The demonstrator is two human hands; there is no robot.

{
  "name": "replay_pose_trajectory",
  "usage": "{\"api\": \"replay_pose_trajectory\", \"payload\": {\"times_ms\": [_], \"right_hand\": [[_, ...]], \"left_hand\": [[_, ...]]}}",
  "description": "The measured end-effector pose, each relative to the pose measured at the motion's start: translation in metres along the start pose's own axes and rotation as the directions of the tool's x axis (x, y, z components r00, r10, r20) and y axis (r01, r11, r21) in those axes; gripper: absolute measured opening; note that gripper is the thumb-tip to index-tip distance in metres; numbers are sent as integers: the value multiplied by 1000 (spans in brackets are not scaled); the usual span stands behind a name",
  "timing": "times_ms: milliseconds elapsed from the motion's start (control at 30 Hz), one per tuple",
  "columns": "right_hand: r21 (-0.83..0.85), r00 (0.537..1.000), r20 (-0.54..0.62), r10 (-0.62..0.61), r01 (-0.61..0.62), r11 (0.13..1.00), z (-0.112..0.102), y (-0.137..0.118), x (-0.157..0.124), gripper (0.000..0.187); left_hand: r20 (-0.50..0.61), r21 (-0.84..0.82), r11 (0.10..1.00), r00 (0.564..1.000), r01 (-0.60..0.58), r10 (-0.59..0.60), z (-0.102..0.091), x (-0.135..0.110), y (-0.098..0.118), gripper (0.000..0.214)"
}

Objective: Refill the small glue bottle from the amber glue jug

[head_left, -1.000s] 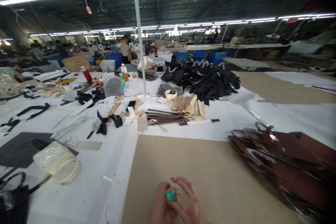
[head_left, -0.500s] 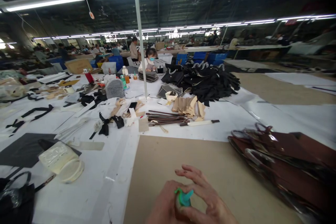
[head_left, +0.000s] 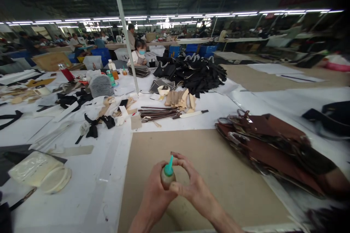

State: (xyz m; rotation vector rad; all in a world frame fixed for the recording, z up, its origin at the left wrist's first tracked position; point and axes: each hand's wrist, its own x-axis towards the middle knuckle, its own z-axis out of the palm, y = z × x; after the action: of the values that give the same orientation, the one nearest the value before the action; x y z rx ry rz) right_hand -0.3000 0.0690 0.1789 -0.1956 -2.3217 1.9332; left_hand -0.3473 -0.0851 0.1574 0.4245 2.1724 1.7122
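Note:
My left hand (head_left: 155,196) is wrapped round a small squeeze bottle (head_left: 167,177) with a teal pointed nozzle, held upright over the brown cardboard sheet (head_left: 218,167). The fingers of my right hand (head_left: 191,184) curl round the bottle's neck just below the nozzle, thumb against its side. Both hands are low in the middle of the view. To the right of them lies a stack of brown leather bags (head_left: 270,145) with metal rings.
Leather strips and tan pieces (head_left: 169,107) lie beyond the cardboard. A heap of black bags (head_left: 199,74) sits further back beside a white pole (head_left: 125,36). A pale plastic-wrapped tub (head_left: 38,173) rests at the left. Bottles (head_left: 112,72) and scraps crowd the white table. A masked person (head_left: 139,56) sits behind.
The view has swung right and down. My hands have risen with the bottle, now upright with its nozzle pointing up; my right hand has closed further round its neck.

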Motion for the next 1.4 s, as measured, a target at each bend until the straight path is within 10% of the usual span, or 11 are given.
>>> {"api": "replay_pose_trajectory", "payload": {"times_ms": [200,500,800,967,1167,1400], "right_hand": [[-42,955,264,-138,154,987,-55,-30,0,48],[112,812,533,-236,208,972,-58,-69,11,32],[-51,977,-3,-213,213,976,-26,-48,-18,16],[-63,941,-337,-22,1,998,2,-26,-35,30],[54,986,65,-156,153,987,-56,-44,-45,48],[189,841,484,-243,171,967,-79,-75,-35,42]], "left_hand": [[339,-296,949,941,109,-2,-23,-12,30,51],[580,-283,950,812,128,63,-22,-13,49,63],[136,-126,990,988,-56,73,24,-30,47,47],[-175,114,979,967,-167,185,53,-27,34,42],[170,-295,955,984,8,44,32,-34,47,41],[585,-447,874,802,193,122,17,-40,56,52]]}}
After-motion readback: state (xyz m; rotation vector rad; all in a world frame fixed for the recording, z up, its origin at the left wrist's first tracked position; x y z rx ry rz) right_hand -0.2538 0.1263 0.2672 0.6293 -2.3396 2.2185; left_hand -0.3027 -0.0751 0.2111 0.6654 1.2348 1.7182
